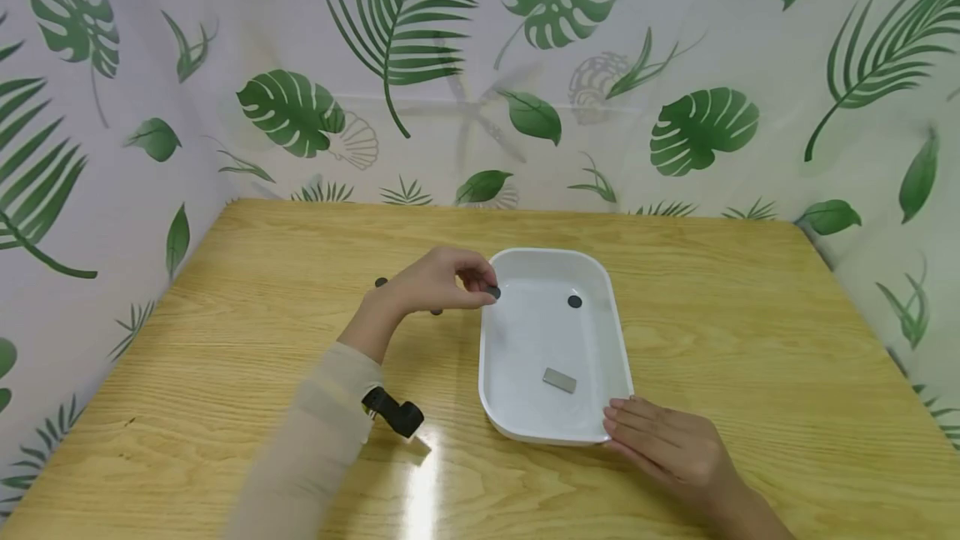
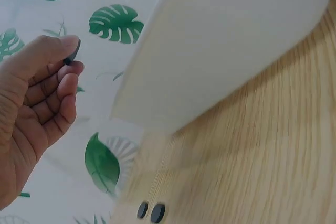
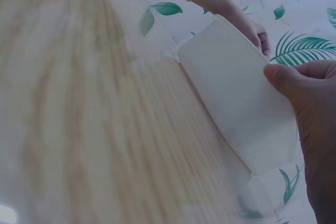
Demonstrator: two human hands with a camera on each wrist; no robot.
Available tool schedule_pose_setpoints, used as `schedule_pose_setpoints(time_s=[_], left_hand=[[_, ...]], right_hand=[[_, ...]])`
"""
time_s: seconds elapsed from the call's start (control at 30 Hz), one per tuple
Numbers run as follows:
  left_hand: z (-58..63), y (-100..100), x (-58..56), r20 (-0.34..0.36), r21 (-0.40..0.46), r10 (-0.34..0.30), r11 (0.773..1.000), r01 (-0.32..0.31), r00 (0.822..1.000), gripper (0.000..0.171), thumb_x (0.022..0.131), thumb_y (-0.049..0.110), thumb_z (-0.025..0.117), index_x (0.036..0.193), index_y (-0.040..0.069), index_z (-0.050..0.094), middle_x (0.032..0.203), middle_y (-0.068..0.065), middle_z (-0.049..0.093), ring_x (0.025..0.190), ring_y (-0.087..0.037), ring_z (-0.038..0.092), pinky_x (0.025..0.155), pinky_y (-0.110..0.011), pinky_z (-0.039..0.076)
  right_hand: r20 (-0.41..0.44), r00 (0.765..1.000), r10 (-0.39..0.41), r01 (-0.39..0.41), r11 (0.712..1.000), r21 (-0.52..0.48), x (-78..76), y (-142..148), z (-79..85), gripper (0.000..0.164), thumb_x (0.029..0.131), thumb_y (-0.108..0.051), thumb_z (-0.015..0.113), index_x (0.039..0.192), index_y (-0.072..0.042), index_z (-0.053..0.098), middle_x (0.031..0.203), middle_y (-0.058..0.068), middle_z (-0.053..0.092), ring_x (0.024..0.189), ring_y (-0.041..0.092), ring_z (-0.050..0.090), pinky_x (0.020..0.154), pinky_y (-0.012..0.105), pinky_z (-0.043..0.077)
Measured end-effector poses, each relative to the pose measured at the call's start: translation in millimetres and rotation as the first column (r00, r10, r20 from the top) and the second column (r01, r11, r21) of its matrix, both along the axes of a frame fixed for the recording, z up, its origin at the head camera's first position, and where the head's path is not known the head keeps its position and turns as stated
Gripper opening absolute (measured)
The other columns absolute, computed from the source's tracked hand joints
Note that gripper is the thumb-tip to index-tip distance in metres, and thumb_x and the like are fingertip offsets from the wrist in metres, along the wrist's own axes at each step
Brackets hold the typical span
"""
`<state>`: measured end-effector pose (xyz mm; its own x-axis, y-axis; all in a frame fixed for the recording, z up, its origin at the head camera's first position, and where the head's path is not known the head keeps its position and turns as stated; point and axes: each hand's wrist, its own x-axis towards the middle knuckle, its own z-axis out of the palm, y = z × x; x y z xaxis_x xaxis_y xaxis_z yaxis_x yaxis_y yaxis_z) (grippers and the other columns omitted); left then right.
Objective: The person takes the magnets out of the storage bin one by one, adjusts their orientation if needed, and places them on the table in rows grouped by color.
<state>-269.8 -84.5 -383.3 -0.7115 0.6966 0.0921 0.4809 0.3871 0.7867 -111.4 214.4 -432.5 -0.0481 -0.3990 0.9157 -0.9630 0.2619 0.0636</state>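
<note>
A small black disc [image 1: 492, 292] is pinched between thumb and fingertips of my left hand [image 1: 442, 280], over the left rim of a white tray [image 1: 551, 340]. The left wrist view shows this disc [image 2: 72, 52] on edge in the pinch. Inside the tray lie another black disc [image 1: 574, 301], toward the far right, and a grey rectangular block [image 1: 559, 380], nearer the front. My right hand [image 1: 671, 448] holds the tray's near right corner, fingertips at the rim. In the right wrist view its thumb [image 3: 283, 78] presses on the rim.
Two more black discs lie on the wooden table [image 1: 750, 340] left of the tray, partly behind the left hand; the left wrist view shows one disc [image 2: 158, 213] beside the other [image 2: 142, 210]. A leaf-patterned cloth [image 1: 450, 107] stands behind the table.
</note>
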Motion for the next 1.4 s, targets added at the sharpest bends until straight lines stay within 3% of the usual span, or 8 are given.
schedule_pose_setpoints(time_s=[0.13, 0.47, 0.73, 1.07, 1.4], left_hand=[[1.7, -19.9, 0.1, 0.051, 0.011, 0.063, 0.998, -0.064, 0.997, 0.016, 0.084, 0.019, 0.07, 0.097, 0.01, 0.067, 0.086, -0.001, 0.064, 0.079, -0.017, 0.059, 0.072, -0.032, 0.05], [0.8, -67.1, -3.0, 0.036, -0.02, 0.177, 0.984, -0.176, 0.984, 0.017, 0.084, 0.021, 0.071, 0.097, 0.01, 0.066, 0.085, -0.002, 0.063, 0.079, -0.019, 0.057, 0.072, -0.033, 0.048], [-6.2, -97.2, -8.2, 0.073, -0.041, 0.277, 0.961, -0.274, 0.958, 0.018, 0.084, 0.022, 0.072, 0.097, 0.01, 0.066, 0.085, -0.005, 0.063, 0.078, -0.021, 0.056, 0.068, -0.031, 0.048], [-21.1, -114.6, -4.5, 0.109, -0.081, 0.333, 0.942, -0.325, 0.937, 0.023, 0.085, 0.024, 0.071, 0.099, 0.007, 0.065, 0.087, -0.006, 0.061, 0.08, -0.02, 0.054, 0.071, -0.03, 0.047], [-43.3, -131.3, 0.3, 0.092, -0.113, 0.328, 0.942, -0.317, 0.94, 0.02, 0.085, 0.021, 0.072, 0.097, 0.007, 0.065, 0.085, -0.004, 0.061, 0.077, -0.019, 0.055, 0.068, -0.028, 0.047]], right_hand=[[-0.026, 1.0, -0.002, 0.002, 1.0, -0.004, -0.6, -1.9, 3.9, 0.017, 0.087, -0.011, 0.068, 0.083, 0.004, 0.074, 0.079, 0.019, 0.071, 0.073, 0.026, 0.071, 0.08, 0.032, 0.054], [-0.041, 0.999, -0.007, 0.006, 1.0, -0.017, -1.7, -1.0, 4.7, 0.016, 0.086, -0.011, 0.069, 0.083, 0.003, 0.075, 0.08, 0.019, 0.071, 0.075, 0.026, 0.071, 0.079, 0.032, 0.054], [-0.035, 0.999, -0.016, 0.014, 0.999, -0.043, -2.7, -4.4, 11.4, 0.018, 0.083, -0.016, 0.072, 0.08, 0.002, 0.075, 0.078, 0.019, 0.071, 0.073, 0.024, 0.071, 0.078, 0.032, 0.054], [-0.04, 0.998, -0.038, 0.035, 0.997, -0.063, -2.6, -7.5, 14.9, 0.019, 0.081, -0.018, 0.073, 0.077, 0.001, 0.075, 0.076, 0.018, 0.071, 0.07, 0.023, 0.071, 0.076, 0.031, 0.055], [-0.009, 1.0, -0.028, 0.028, 0.998, -0.057, -1.3, -6.4, 9.0, 0.019, 0.082, -0.017, 0.073, 0.078, 0.002, 0.075, 0.076, 0.018, 0.071, 0.069, 0.025, 0.07, 0.077, 0.031, 0.055]])
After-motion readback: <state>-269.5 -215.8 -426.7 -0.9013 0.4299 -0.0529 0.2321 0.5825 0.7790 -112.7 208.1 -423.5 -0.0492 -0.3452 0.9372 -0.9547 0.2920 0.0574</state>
